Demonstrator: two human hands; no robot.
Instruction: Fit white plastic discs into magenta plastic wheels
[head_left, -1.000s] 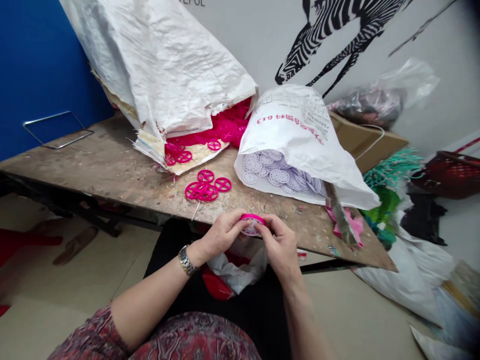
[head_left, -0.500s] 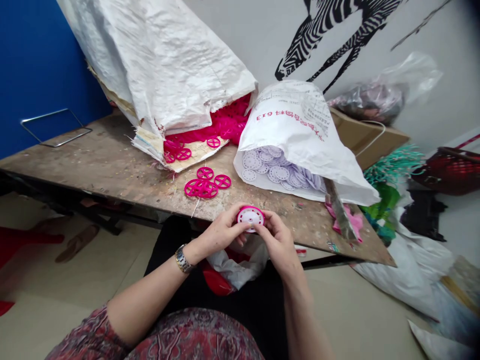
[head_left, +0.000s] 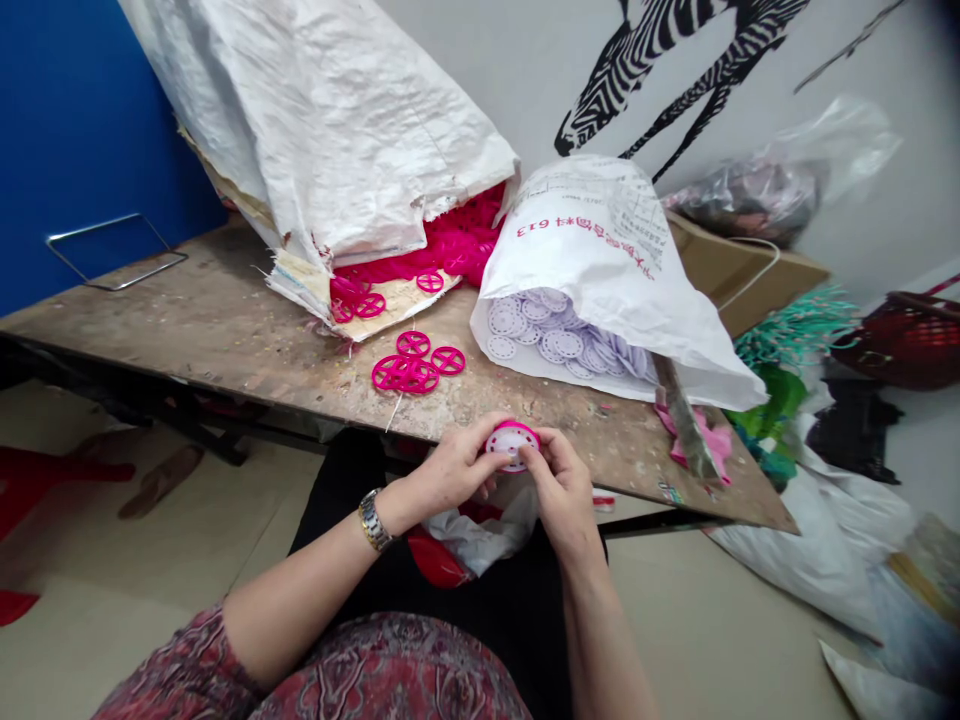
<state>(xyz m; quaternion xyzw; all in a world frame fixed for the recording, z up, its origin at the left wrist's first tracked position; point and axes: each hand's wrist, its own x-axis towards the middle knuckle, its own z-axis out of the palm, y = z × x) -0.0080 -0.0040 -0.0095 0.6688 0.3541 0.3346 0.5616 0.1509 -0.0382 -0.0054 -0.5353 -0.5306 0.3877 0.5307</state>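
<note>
Left hand (head_left: 454,465) and right hand (head_left: 564,488) pinch the pink-rimmed disc (head_left: 513,438), fingers curled close, and uneven thumb pressure could flip it loose!

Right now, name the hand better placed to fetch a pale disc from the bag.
Probably the right hand, nearer the pale discs than the left hand, though both hold the pink-rimmed piece.

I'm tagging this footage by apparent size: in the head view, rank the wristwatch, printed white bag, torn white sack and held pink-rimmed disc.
Largest to smallest:
1. Torn white sack
2. Printed white bag
3. Wristwatch and held pink-rimmed disc: too alike to rank
</note>
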